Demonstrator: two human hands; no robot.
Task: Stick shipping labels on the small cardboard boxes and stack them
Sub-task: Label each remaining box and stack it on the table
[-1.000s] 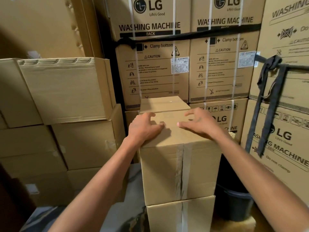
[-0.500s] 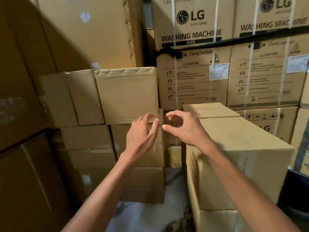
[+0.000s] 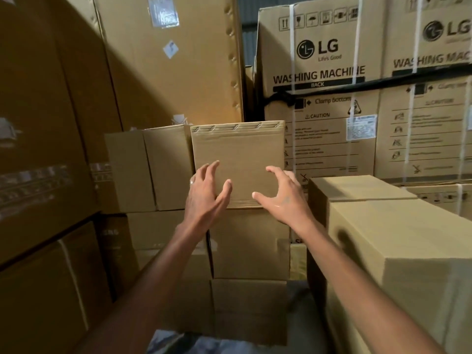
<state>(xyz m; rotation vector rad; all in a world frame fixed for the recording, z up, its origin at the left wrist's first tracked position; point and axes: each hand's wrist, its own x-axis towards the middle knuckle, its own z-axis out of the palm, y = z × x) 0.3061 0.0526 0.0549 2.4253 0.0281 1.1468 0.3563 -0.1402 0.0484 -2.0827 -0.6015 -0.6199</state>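
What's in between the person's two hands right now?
In the head view, the front face of a stapled small cardboard box fills the gap between the left hand and right hand.

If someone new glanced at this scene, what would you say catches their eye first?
Probably the two open hands, left and right, reaching at centre toward a plain box atop the middle stack. Next, the big LG washing machine cartons looming at upper right, and the pale box stack close by at right.
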